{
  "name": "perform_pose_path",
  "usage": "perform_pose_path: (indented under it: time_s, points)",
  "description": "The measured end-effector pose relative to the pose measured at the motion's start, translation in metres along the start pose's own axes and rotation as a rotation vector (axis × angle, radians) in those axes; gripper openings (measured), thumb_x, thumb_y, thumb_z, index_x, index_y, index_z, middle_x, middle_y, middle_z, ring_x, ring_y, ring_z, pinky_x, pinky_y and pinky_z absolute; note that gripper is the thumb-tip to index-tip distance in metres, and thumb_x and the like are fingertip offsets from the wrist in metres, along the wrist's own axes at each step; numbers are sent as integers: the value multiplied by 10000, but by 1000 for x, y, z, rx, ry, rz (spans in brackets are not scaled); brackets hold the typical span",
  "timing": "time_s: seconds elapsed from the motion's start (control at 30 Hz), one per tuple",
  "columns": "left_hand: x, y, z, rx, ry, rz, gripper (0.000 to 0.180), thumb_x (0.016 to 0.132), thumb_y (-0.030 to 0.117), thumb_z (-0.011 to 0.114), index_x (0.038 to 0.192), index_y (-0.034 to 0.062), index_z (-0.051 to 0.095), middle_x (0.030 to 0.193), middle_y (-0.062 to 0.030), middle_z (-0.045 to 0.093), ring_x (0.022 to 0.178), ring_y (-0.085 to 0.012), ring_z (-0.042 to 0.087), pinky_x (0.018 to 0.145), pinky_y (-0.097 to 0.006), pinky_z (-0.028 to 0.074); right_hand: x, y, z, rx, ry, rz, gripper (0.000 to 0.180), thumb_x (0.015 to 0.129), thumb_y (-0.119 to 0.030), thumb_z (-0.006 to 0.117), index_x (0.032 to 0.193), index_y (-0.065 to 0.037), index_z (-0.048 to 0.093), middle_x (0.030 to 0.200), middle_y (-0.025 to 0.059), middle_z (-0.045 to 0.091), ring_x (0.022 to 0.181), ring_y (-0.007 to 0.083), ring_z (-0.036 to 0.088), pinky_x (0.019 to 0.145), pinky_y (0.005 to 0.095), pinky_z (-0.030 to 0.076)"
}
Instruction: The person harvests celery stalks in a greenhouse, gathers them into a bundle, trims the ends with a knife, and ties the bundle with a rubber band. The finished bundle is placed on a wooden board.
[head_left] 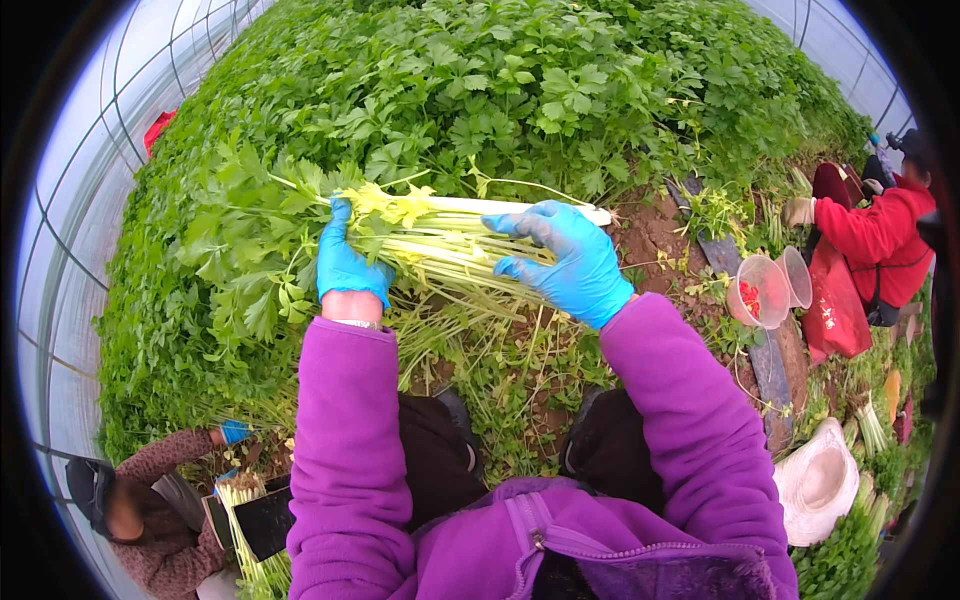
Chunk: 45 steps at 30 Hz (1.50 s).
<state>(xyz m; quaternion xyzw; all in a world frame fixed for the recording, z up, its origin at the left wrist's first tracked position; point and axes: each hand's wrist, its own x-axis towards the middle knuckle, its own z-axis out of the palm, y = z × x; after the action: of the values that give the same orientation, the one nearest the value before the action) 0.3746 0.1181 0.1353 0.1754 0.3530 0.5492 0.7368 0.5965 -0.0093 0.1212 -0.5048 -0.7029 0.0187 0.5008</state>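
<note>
Pale-green celery bunch (pixel 440 235) lies crosswise, long axis left-right: leafy tops left, white stalk base right, above bare soil w/ trimmings. Left hand (pixel 345 262) grips leaf end; right hand (pixel 570 262) wraps stalks, both in blue gloves. Clear plastic tub (pixel 760 290) w/ red bits sits well right.

— What surrounds the spot where the bunch is gripped?
— A dense bed of leafy green plants (pixel 520 90) spreads beyond and to both sides of it, under an arched greenhouse cover (pixel 120 110) of translucent sheeting on thin metal hoops — daylight comes through it, soft and even.
— And below it?
— Bare reddish-brown soil (pixel 650 235) strewn with cut stems and leaves. To the right, clear plastic buckets (pixel 765 290) stand on a dark plank (pixel 770 370).
</note>
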Motion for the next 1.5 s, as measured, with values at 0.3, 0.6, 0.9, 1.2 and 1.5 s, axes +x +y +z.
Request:
perform_pose_path:
  time_s: [0.3,0.6,0.9,1.2,1.5]
  points:
    - [-9,-9,12,-24,94,-32,462,842,385,671,1212,121,593,1245,-87,597,1133,-324,550,993,-548,406,-1,11,18,344,69,450,138,854,-147,690,881,-26,631,874,64,650,766,147,624,700,302,500]
    - [1,-4,3,-145,136,-71,492,878,432,588,1266,131,562,1330,-94,544,1219,-337,489,1062,-560,319,-9,-13,5,-281,-30,-56,408,656,-400,808,817,-96,588,708,49,551,617,232,557,581,357,445]
    - [0,-4,5,-184,172,-68,467,924,420,495,1292,137,541,1370,-93,509,1256,-336,454,1074,-564,297,-5,2,27,-620,-41,-212,193,720,-228,704,765,-123,549,683,31,514,672,238,531,657,379,395]
    - [2,0,3,-156,162,-47,484,957,428,406,1335,139,495,1396,-91,479,1271,-332,437,1072,-562,303,-9,1,24,-617,-100,-181,313,733,-385,706,739,-126,529,646,46,489,616,237,507,638,395,373]
    - [-2,4,7,-169,153,-57,479,971,411,369,1348,136,479,1395,-78,483,1278,-313,435,1080,-525,313,-17,12,37,-578,-159,-26,247,795,-353,674,792,-116,603,656,56,563,619,248,577,645,399,390]
